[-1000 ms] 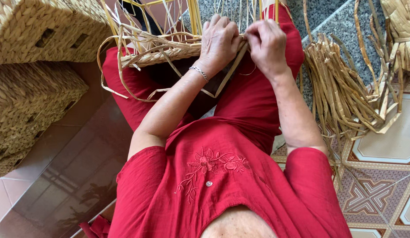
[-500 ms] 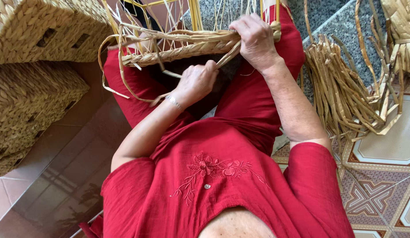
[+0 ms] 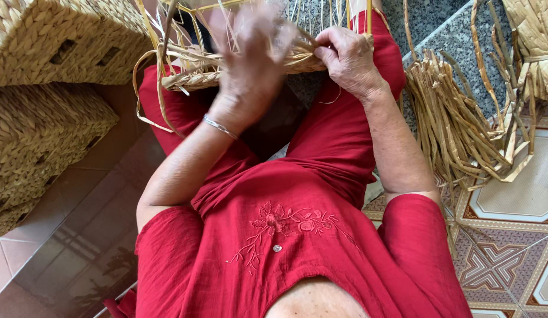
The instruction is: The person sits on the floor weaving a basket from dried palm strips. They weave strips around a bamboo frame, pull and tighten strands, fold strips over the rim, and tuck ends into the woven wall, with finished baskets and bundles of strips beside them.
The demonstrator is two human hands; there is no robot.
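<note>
A half-woven straw basket with a thin yellow wire frame rests on my red-trousered lap at the top of the head view. My right hand pinches the woven rim at its right end. My left hand is blurred with motion, fingers spread, in front of the basket's middle; a silver bracelet circles its wrist. Whether it holds a strand I cannot tell. Loose straw ends curl down from the basket's left side.
Two finished woven straw baskets stand stacked at the left. A pile of loose straw strands lies on the patterned tile floor at the right, with another straw bundle at the top right.
My left hand dropped from the rim to my lap, then came back up to the basket's middle. My right hand stayed on the rim's right end.
</note>
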